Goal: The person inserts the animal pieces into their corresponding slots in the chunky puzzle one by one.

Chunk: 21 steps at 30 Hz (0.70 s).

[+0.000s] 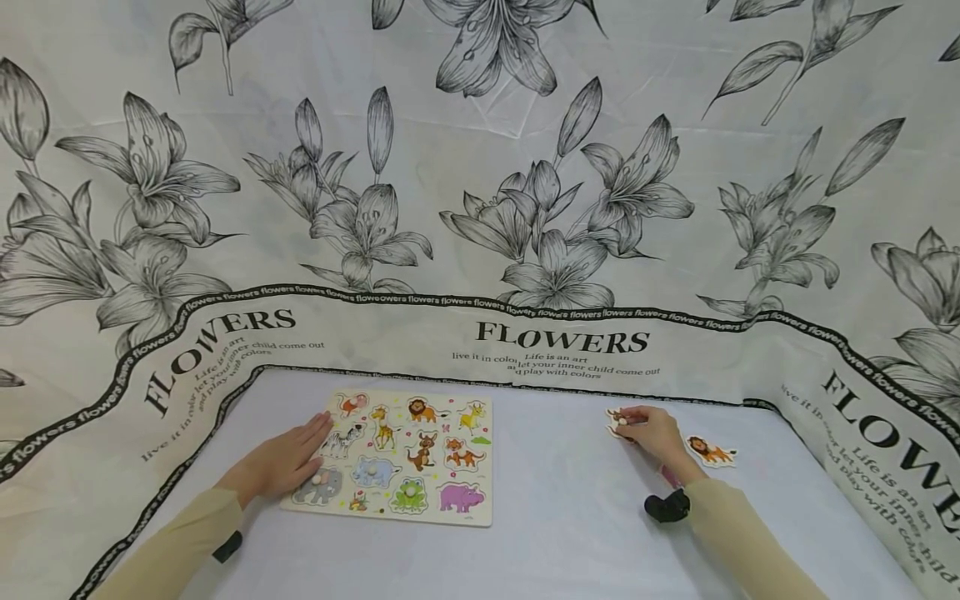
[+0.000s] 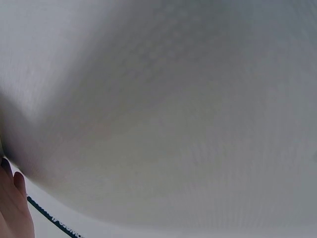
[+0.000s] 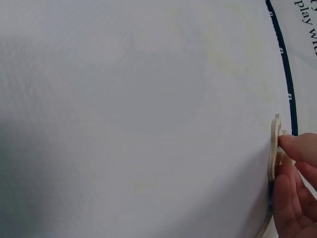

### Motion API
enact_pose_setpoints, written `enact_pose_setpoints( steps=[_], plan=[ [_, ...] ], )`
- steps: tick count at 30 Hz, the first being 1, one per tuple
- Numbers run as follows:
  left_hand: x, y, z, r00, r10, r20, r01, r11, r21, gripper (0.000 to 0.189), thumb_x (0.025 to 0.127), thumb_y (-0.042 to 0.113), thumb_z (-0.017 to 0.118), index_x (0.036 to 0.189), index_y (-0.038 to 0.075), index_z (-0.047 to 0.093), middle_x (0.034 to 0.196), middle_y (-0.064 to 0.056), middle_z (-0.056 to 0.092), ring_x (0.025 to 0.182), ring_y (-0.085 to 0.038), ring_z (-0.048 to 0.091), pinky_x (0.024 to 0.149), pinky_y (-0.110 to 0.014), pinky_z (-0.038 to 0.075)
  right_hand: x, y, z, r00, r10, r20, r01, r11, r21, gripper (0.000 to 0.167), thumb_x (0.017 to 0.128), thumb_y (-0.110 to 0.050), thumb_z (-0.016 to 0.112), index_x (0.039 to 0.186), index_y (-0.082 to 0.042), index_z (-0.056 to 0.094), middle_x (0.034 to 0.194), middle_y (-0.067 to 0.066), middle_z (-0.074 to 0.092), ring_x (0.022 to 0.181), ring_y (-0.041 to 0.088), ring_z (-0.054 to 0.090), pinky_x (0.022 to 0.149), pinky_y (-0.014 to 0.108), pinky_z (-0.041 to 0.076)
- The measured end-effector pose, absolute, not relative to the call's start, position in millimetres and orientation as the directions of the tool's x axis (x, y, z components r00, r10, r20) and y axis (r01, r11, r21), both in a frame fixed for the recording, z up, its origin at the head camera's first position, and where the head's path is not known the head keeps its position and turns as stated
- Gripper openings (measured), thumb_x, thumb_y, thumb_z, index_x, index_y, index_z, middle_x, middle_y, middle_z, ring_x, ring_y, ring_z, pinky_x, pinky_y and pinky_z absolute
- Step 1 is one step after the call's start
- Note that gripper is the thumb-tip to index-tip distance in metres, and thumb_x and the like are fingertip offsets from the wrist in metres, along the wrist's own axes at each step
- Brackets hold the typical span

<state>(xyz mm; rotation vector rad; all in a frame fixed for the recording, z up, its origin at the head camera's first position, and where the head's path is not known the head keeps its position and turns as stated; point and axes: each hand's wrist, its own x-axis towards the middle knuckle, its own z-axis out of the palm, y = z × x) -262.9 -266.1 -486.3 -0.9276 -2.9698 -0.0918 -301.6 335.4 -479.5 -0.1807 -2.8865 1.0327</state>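
At the left of the head view lies a wooden animal puzzle board (image 1: 477, 417). My left hand (image 1: 288, 460) rests on its left edge, fingers straight. Only the fingers of that hand show in the corner of the left wrist view. Over to the right, my right hand (image 1: 651, 429) pinches a brown animal puzzle piece (image 1: 615, 421) between thumb and fingers. In the right wrist view this wooden piece (image 3: 273, 151) is seen edge-on, tipped up from the cloth. A lion puzzle piece (image 1: 710, 451) lies just right of the right wrist.
Knobbed pieces, among them an elephant (image 1: 318, 486) and a frog (image 1: 408, 495), sit in the board's lower part. White cloth (image 1: 562, 533) covers the table. Behind it rises a flower-printed curtain (image 1: 405, 333) with black lettered bands.
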Motion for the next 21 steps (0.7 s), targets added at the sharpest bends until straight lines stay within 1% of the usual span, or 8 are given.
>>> enact_pose_setpoints(
  steps=[4,10,17,21],
  plan=[
    [-262.9,-266.2,-486.9,-0.823,0.566,0.051,0.568,0.822,0.048,0.058,0.099,0.029,0.045,0.142,-0.009,0.038,0.151,-0.026,0.034,0.139,-0.041,0.035,0.112,-0.049,0.037,-301.9,334.3,-477.4,-0.989,0.146,0.001,0.112,0.762,-0.638,0.034,0.084,-0.014,0.071,0.112,0.006,0.066,0.097,0.019,0.069,0.075,0.015,0.061,0.058,0.021,0.047],
    [-264.6,-267.6,-489.5,-0.823,0.566,0.044,0.567,0.823,0.037,0.058,0.100,0.029,0.044,0.143,-0.009,0.036,0.152,-0.025,0.032,0.140,-0.041,0.034,0.113,-0.048,0.036,-302.3,335.0,-476.7,-0.989,0.148,-0.012,0.124,0.779,-0.615,0.029,0.089,-0.012,0.065,0.111,0.007,0.066,0.098,0.022,0.069,0.077,0.019,0.060,0.058,0.022,0.045],
    [-267.3,-269.8,-490.9,-0.825,0.565,0.031,0.565,0.824,0.036,0.059,0.100,0.030,0.042,0.144,-0.008,0.035,0.153,-0.024,0.030,0.141,-0.040,0.032,0.114,-0.048,0.034,-302.0,335.0,-474.9,-0.991,0.136,-0.003,0.110,0.786,-0.608,0.029,0.089,-0.012,0.065,0.109,0.008,0.067,0.096,0.021,0.070,0.075,0.019,0.061,0.057,0.023,0.046],
    [-267.3,-269.8,-491.2,-0.827,0.562,0.021,0.562,0.825,0.052,0.059,0.100,0.030,0.042,0.144,-0.008,0.034,0.154,-0.024,0.030,0.141,-0.040,0.031,0.114,-0.049,0.034,-302.2,335.8,-474.8,-0.992,0.128,0.001,0.103,0.801,-0.590,0.028,0.088,-0.012,0.066,0.109,0.008,0.067,0.096,0.021,0.071,0.076,0.020,0.062,0.059,0.023,0.046]
  ],
)
